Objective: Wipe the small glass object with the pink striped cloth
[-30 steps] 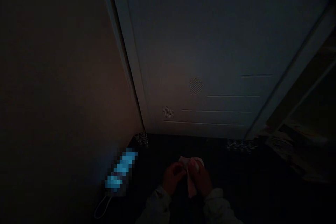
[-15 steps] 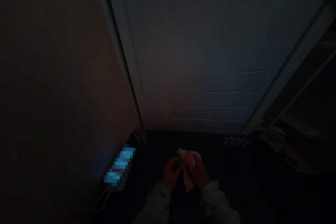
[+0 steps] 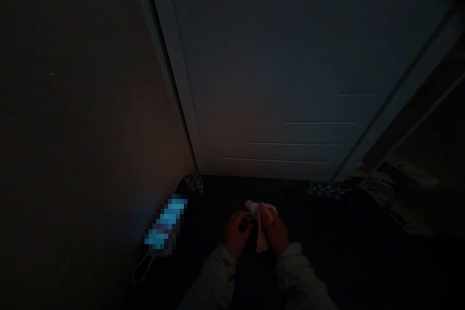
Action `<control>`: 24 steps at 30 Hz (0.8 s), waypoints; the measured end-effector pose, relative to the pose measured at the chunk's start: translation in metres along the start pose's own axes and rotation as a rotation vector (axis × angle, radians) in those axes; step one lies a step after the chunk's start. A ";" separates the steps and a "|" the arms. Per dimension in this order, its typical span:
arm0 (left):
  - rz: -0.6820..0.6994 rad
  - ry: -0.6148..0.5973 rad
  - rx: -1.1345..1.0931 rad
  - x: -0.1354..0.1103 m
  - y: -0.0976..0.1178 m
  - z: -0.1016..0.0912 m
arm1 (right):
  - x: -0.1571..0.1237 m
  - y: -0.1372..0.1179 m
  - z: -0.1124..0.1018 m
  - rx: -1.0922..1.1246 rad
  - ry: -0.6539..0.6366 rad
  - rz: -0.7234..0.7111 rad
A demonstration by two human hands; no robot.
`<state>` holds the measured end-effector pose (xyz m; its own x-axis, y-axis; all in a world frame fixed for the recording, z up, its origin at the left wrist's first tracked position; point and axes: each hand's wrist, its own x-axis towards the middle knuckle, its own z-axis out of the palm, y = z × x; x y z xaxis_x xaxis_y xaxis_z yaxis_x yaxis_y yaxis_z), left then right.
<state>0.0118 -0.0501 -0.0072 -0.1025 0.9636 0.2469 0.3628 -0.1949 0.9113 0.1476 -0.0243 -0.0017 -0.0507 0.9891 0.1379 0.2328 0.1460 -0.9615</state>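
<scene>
Pink cloth (image 3: 261,240) is gripped in the right hand (image 3: 279,235); whether anything is pinched by the left hand (image 3: 235,236), curled narrowly alongside, cannot be told. Over the dark surface (image 3: 312,227), the folds are best held lightly, turned toward the glowing device (image 3: 166,223) for light.

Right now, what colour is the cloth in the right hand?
The cloth looks pale pink, dimly lit, in the head view.

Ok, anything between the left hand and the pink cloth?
Nothing visible. The left hand is close beside the pink cloth, which the right hand grips; whether the left hand touches it is too dark to tell. The lit phone-like device lies off to the left.
</scene>
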 end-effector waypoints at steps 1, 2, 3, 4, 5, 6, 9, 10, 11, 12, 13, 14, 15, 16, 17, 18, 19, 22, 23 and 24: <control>0.007 -0.002 0.004 0.000 0.000 0.000 | 0.000 0.002 0.000 0.015 0.005 0.006; 0.014 -0.004 0.007 0.000 -0.001 0.001 | 0.001 0.003 0.001 0.030 0.011 0.012; 0.020 -0.005 0.011 -0.001 -0.001 0.001 | 0.001 0.004 0.001 0.043 0.020 0.019; 0.026 -0.007 0.016 -0.001 -0.001 0.001 | 0.001 0.005 0.001 0.054 0.026 0.026; 0.032 -0.009 0.022 -0.001 -0.001 0.001 | 0.002 0.005 0.001 0.065 0.031 0.033; 0.036 -0.008 0.028 -0.001 -0.001 0.001 | 0.002 0.005 0.000 0.076 0.029 0.037; 0.037 -0.004 0.040 0.000 0.000 0.000 | 0.003 0.004 0.000 0.116 0.018 0.035; 0.035 -0.004 0.042 0.000 0.000 0.000 | 0.003 0.004 0.000 0.126 0.018 0.034; 0.031 -0.006 0.044 0.000 0.001 0.000 | 0.003 0.005 0.000 0.132 0.020 0.033; 0.028 -0.010 0.046 0.000 0.001 0.000 | 0.003 0.005 0.000 0.133 0.023 0.034; 0.025 -0.014 0.047 0.001 0.001 0.000 | 0.003 0.005 0.000 0.131 0.029 0.037; 0.021 -0.018 0.049 0.001 0.000 0.000 | 0.003 0.006 0.001 0.127 0.034 0.037; 0.017 -0.025 0.050 0.001 0.000 0.000 | 0.003 0.007 0.001 0.123 0.043 0.038; 0.012 -0.026 0.052 0.001 0.000 0.001 | 0.004 0.007 0.001 0.121 0.053 0.037; 0.008 -0.022 0.055 0.001 0.000 0.001 | 0.004 0.008 0.001 0.122 0.058 0.037; 0.006 -0.019 0.058 0.001 0.000 0.001 | 0.004 0.008 0.001 0.126 0.058 0.038; 0.006 -0.017 0.062 0.001 -0.001 0.001 | 0.004 0.008 0.001 0.131 0.054 0.036; 0.004 -0.009 0.075 0.001 -0.001 0.001 | 0.003 0.007 0.000 0.116 0.045 0.040; 0.001 -0.013 0.078 0.001 -0.001 0.001 | 0.003 0.007 0.000 0.097 0.048 0.046; -0.001 -0.016 0.078 0.001 -0.001 0.001 | 0.003 0.007 0.000 0.076 0.050 0.055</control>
<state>0.0122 -0.0487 -0.0076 -0.0879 0.9668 0.2399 0.4341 -0.1796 0.8828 0.1491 -0.0206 -0.0079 0.0090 0.9955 0.0947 0.1590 0.0921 -0.9830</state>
